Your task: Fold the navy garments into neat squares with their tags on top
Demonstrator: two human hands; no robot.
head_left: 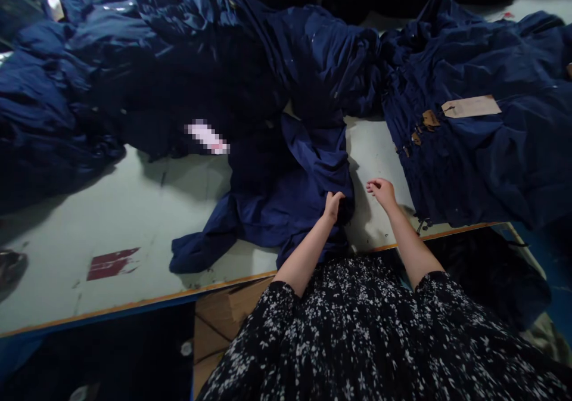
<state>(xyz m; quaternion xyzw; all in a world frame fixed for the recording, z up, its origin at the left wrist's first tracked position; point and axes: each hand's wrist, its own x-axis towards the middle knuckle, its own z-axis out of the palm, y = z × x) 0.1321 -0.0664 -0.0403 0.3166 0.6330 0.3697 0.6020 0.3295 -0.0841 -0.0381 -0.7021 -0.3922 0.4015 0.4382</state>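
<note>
A navy garment [277,192] lies crumpled on the pale table [179,198], with one sleeve stretched out to the left. My left hand [333,205] grips the garment's right side, its fingers partly hidden by a fold. Just right of that garment, over the bare tabletop, my right hand [382,191] has its fingers curled together; whether anything small is between them cannot be made out. Further right lies a stack of navy garments [482,151] with a beige tag [472,106] and small brown labels [429,119] on it.
Piled navy cloth [156,61] runs along the back and left of the table. A small metal tool [422,226] rests at the front edge beside the right stack. Below the edge stands a cardboard box [218,323]; dark cloth [491,270] hangs at the right.
</note>
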